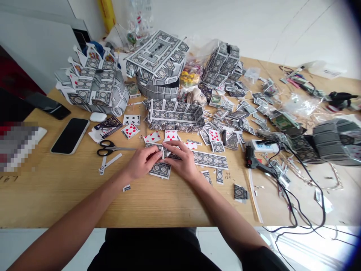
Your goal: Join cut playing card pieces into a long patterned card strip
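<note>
My left hand pinches a small piece of patterned playing card between thumb and fingers. My right hand reaches over from the other side, its fingers bent on the far end of the same piece; its fingertips partly hide the card. Under and beside my hands lies a strip of joined cards with grey ornate backs. Just below my fingers rests a loose card, back up. Black-handled scissors lie to the left of my left hand. Behind my hands stands an open tray made of cards.
Card-built boxes and a card basket stand at the back. A phone lies left. A glue gun with trailing black cables and a power strip are on the right, near scattered folded cards.
</note>
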The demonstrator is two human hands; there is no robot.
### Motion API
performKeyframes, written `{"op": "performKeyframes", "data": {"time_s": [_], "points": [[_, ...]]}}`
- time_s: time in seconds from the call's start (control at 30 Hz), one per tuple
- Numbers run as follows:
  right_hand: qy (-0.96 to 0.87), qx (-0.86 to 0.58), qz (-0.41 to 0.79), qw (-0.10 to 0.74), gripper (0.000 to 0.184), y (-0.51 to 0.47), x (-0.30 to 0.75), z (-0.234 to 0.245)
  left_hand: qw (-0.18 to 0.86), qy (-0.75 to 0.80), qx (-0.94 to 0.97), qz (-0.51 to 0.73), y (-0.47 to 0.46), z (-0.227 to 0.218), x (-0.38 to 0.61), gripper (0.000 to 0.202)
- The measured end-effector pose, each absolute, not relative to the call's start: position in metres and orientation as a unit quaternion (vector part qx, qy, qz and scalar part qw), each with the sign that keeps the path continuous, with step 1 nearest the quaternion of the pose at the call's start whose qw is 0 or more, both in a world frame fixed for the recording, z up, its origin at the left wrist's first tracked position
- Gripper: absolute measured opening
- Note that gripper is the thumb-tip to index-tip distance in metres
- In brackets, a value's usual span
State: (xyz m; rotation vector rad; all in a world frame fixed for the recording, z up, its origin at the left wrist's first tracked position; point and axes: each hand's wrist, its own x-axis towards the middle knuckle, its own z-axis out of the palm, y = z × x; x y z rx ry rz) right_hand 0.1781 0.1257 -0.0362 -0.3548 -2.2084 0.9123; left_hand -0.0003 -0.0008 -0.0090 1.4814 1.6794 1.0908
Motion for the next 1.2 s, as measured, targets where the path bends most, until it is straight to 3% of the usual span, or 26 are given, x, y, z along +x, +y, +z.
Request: {"op": "performKeyframes", "data": {"time_s": [0.87,1.2], "points": [[-0.876,-0.142,0.310,0.340,0.054,0.1230,0.1773,-0.0338,0.264,0.665,0.567,0.408,0.0014,-0.0108,0.0023,0.035],[-0.878,-0.144,0.316,0.329,0.052,0.1215,0.1783,-0.0355,0.293,0.630,0.581,0.423,-0.0042,-0.0057,0.0034,0.036]]}}
